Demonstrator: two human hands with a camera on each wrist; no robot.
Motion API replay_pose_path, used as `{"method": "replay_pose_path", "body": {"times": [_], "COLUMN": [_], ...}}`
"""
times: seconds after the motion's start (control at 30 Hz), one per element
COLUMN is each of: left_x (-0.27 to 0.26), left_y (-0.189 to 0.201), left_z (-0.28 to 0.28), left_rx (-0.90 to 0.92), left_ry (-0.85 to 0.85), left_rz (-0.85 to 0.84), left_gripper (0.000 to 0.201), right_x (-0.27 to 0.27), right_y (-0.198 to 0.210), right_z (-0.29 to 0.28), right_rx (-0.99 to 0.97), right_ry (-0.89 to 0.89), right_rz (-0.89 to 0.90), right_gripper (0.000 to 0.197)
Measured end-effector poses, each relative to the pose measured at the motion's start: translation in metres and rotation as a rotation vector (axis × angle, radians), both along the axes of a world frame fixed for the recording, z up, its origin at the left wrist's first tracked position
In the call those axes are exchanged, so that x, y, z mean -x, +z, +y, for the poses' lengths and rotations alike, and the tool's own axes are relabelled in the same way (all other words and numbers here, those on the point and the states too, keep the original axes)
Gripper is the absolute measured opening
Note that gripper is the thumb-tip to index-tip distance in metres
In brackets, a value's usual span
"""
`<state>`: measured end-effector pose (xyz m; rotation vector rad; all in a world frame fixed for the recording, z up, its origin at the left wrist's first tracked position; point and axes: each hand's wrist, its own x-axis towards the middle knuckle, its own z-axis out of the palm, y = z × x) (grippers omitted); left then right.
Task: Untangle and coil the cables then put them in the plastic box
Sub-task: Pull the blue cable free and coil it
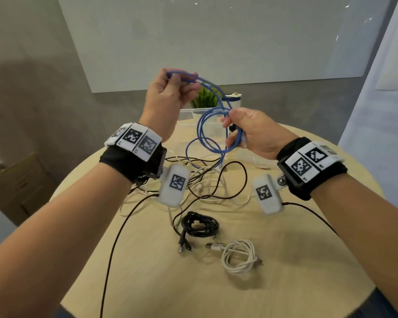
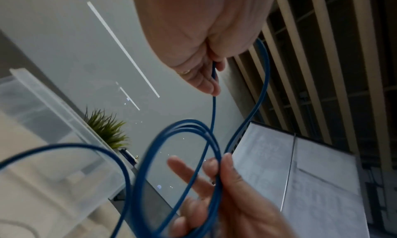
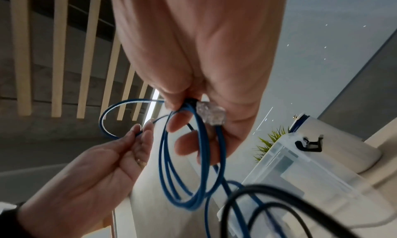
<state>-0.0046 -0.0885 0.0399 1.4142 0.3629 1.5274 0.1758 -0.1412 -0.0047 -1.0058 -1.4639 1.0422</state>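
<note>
So, head view: right hand (image 1: pixel 251 131) grips the gathered loops of the blue cable (image 1: pixel 207 127) above the table (image 1: pixel 308 260); left hand (image 1: pixel 170 92) pinches the free run higher up. Black coil (image 1: pixel 200 224) and white coil (image 1: pixel 239 257) lie done near the front edge, with a loose black/white tangle (image 1: pixel 205 180) behind them. Plastic box (image 1: pixel 189 115) sits at the far edge, apparently still empty.

Left wrist: the fingers (image 2: pixel 206 82) curl round a single strand, more loops below.

Right wrist: the thumb and fingers (image 3: pixel 182 122) clamp the loops just beside the clear connector (image 3: pixel 211 115).

Handling guess: light, springy jacket, fairly slick, so loops will want to spring open. Hold at the bundle crossing, not the plug; its clip could snap.
</note>
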Motion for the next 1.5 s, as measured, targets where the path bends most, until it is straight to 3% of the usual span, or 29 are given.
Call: {"method": "replay_pose_path", "body": {"times": [0.13,0.23,0.27,0.33,0.4,0.43,0.53,0.63,0.83,0.97,1.23,1.4,1.5], "left_x": [0.008,0.016,0.018,0.023,0.023,0.020,0.011,0.008,0.017,0.018,0.021,0.020,0.012], "left_y": [-0.004,-0.019,-0.026,-0.041,-0.055,-0.061,-0.076,-0.078,-0.061,-0.062,-0.072,-0.067,-0.064], "left_z": [-0.001,-0.003,-0.005,-0.009,-0.013,-0.016,-0.022,-0.018,-0.009,-0.002,0.004,-0.002,-0.004], "left_rx": [0.059,0.221,0.271,0.252,0.030,-0.085,-0.203,-0.141,-0.020,0.051,0.175,-0.021,-0.126], "left_ry": [-0.044,0.040,0.084,0.153,0.110,0.038,-0.063,0.029,0.100,0.211,0.346,0.183,0.154], "left_rz": [-0.040,0.189,0.358,0.893,1.508,1.713,1.940,1.876,1.473,1.508,1.618,1.542,1.487], "left_gripper": [0.019,0.006,0.009,0.014,0.019,0.020,0.036,0.050,0.036,0.043,0.058,0.051,0.024], "right_x": [0.007,0.002,-0.001,-0.004,-0.005,-0.005,-0.003,-0.004,-0.016,-0.022,-0.038,-0.036,-0.032], "right_y": [-0.012,-0.012,-0.010,-0.008,-0.005,-0.004,-0.001,0.000,-0.012,-0.017,0.007,0.012,0.011], "right_z": [0.002,0.007,0.008,0.009,0.009,0.009,0.008,0.005,0.005,0.000,-0.008,-0.006,-0.003], "right_rx": [-0.022,-0.032,-0.028,-0.033,-0.040,-0.036,-0.016,0.009,0.076,0.112,0.085,0.083,0.091], "right_ry": [-0.021,-0.115,-0.138,-0.172,-0.176,-0.173,-0.144,-0.120,-0.147,-0.039,0.029,0.011,-0.006], "right_rz": [-0.175,0.015,0.077,0.118,0.139,0.161,0.257,0.288,0.100,0.110,0.504,0.619,0.645], "right_gripper": [0.033,0.033,0.033,0.033,0.033,0.033,0.034,0.033,0.033,0.032,0.034,0.034,0.034]}}
